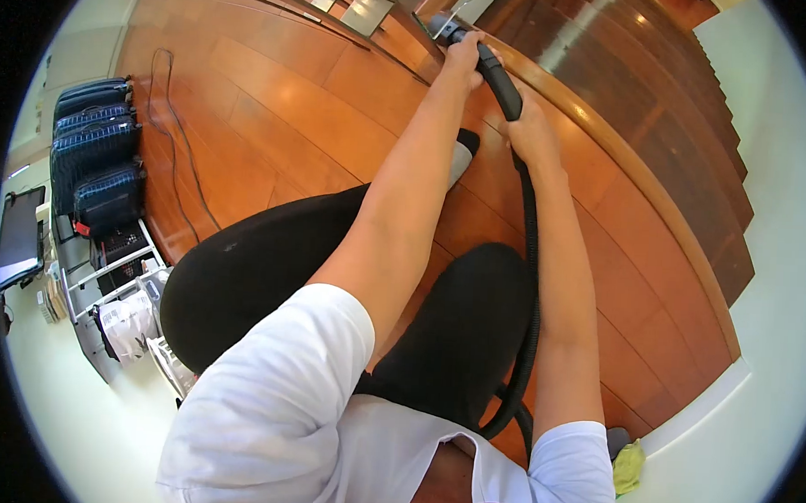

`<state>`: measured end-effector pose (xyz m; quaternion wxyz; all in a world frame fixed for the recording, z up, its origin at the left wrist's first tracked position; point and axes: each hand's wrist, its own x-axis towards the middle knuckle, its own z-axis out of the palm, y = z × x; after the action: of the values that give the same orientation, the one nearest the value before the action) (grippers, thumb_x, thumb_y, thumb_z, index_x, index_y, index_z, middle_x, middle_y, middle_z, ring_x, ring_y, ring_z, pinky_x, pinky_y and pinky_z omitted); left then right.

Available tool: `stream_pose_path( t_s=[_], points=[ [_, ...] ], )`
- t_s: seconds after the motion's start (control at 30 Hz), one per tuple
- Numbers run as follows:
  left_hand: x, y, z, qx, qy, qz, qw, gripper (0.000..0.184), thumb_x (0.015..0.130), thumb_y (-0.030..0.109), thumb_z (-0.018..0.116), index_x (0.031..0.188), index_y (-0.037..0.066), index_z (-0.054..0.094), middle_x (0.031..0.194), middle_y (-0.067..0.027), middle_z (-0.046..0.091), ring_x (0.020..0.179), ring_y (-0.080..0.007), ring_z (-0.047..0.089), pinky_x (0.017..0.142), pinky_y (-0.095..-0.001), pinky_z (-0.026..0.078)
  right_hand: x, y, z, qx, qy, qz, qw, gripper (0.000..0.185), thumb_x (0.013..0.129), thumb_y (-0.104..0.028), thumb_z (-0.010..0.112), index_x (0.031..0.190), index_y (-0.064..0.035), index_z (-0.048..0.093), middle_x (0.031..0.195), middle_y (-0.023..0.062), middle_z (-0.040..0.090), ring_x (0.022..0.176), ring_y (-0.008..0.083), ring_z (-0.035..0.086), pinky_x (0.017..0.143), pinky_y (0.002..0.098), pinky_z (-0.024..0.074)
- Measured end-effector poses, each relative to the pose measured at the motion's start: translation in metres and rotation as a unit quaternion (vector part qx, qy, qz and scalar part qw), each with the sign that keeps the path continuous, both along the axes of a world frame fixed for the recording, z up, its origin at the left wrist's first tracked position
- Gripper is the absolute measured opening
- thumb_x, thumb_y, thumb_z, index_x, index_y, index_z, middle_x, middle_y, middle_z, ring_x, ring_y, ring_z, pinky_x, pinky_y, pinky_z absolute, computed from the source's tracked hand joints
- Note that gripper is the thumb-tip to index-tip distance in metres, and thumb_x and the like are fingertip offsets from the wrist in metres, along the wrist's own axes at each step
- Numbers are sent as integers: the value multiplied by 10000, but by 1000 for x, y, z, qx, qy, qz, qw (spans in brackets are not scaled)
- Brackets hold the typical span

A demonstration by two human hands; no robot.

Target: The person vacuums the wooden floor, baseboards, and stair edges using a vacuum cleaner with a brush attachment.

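Note:
My left hand is closed around the front of a black vacuum cleaner handle, close to its nozzle. Further back, my right hand grips the rear of the same handle, where the ribbed hose begins. The hose runs down beside my right arm and loops near my knee. The nozzle is at the floor's edge, by the foot of a glass and metal railing; whether it touches the floor I cannot tell.
Wooden stairs drop away beyond the rounded floor edge. Dark blue suitcases stand at the left, near a white rack. A thin cable lies on the wooden floor. A yellow-green cloth sits at lower right.

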<state>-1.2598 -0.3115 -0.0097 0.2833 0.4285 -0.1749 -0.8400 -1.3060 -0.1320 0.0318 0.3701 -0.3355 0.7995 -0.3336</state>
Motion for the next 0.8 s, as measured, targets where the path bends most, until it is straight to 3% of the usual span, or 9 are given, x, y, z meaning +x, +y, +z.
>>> stream_pose_path(
  t_s=[0.23,0.33,0.43,0.53,0.8],
  points=[
    [-5,-18,-3,-12,-30,-23,999,185,920,118,529,965,7,389,719,-110,473,585,-223,506,572,-401,512,0,-11,-8,-45,-19,5,999,438,704,-110,656,1119,-58,526,943,247,654,944,403,637,793,472,484],
    [2,-11,5,-37,-58,-85,994,201,920,125,538,977,-1,393,709,-121,488,595,-238,529,581,-397,530,15,0,-9,-57,-13,-27,998,407,710,-108,646,1095,-52,529,874,238,646,859,384,650,741,451,490],
    [-10,30,9,-62,-97,-89,989,207,910,130,548,989,-24,436,720,-152,545,601,-273,571,587,-404,547,13,37,-6,-48,-90,-66,993,378,724,-126,641,1078,-54,531,806,200,637,743,342,652,679,427,489],
    [-19,68,13,-65,-101,-124,985,214,901,133,554,980,-34,447,721,-161,563,604,-288,592,587,-410,551,16,72,1,-99,-91,-110,985,404,674,8,584,1073,1,518,675,95,522,530,212,567,515,345,462],
    [-49,157,2,-62,-126,-186,972,236,887,163,550,954,-47,464,714,-154,563,593,-283,589,581,-425,542,17,155,13,-55,-114,-192,973,495,706,-56,628,1181,-2,501,674,138,592,557,238,621,542,351,480]
  ],
)
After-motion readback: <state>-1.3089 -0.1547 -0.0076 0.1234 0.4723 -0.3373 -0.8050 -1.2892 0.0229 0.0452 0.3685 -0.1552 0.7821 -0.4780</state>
